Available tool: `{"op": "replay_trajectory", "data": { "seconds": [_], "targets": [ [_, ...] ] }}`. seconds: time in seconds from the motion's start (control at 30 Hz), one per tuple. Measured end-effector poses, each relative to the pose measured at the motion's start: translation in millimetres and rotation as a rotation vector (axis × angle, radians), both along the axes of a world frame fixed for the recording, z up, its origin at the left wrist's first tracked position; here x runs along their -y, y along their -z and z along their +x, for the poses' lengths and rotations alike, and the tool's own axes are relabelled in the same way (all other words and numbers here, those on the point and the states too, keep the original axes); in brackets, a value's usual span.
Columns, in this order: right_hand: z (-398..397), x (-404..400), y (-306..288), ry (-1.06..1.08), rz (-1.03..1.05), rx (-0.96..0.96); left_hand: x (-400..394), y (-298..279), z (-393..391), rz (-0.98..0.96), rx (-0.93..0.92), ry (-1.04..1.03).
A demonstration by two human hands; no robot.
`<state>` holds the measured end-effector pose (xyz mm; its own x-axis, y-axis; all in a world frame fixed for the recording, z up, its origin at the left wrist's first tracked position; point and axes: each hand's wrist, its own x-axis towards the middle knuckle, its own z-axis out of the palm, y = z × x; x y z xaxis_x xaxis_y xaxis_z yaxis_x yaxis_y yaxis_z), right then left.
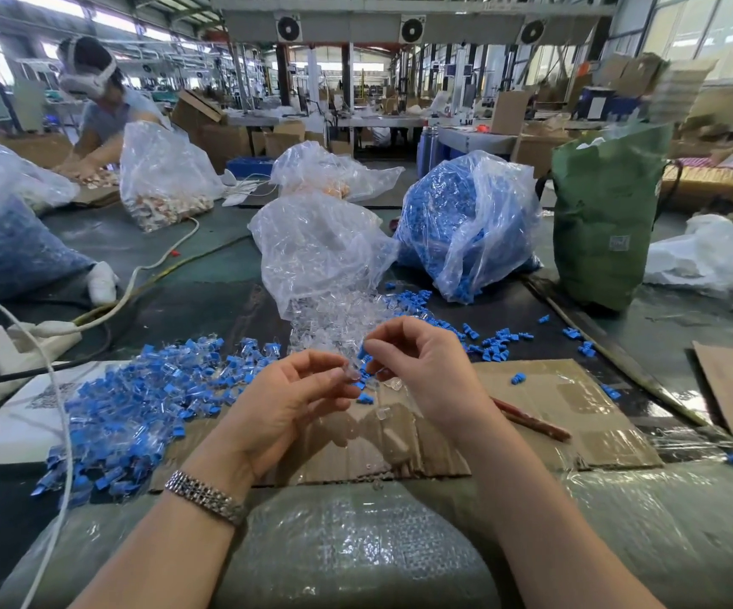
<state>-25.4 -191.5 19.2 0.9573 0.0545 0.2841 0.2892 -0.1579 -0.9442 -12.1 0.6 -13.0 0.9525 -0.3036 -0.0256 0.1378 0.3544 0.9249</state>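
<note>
My left hand pinches a small clear plastic piece between thumb and fingers, above a sheet of cardboard. My right hand pinches a small blue plastic piece right against the clear one. A heap of joined blue-and-clear parts lies to the left of my hands. Behind them, clear pieces spill from an open plastic bag. Loose blue pieces are scattered to the right, in front of a bag full of blue pieces.
A green sack stands at the right. White cables and a power strip lie at the left. A red stick rests on the cardboard. Another person works at the far left behind more bags.
</note>
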Motion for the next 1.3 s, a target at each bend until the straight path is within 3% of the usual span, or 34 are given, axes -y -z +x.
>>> {"op": "replay_trajectory", "data": {
  "seconds": [0.53,0.83,1.07,1.2,1.27,1.3],
  "targets": [
    [-5,-7,20,0.007,-0.189,0.114,0,0,-1,-0.068,0.003,0.129],
    [-6,-5,24,0.008,-0.248,0.135,-1,-3,-4,0.116,0.071,0.046],
    [-7,-5,23,0.006,-0.28,0.175,1,-2,-6,0.15,0.089,0.008],
    [-11,-5,16,0.026,-0.23,0.058,2,-1,-5,0.155,0.088,0.001],
    [-13,4,8,0.157,-0.363,-0.028,1,0,-4,0.147,0.082,-0.012],
    [-14,11,5,0.26,-0.568,-0.067,1,0,-4,0.137,0.08,-0.02]
  ]
}}
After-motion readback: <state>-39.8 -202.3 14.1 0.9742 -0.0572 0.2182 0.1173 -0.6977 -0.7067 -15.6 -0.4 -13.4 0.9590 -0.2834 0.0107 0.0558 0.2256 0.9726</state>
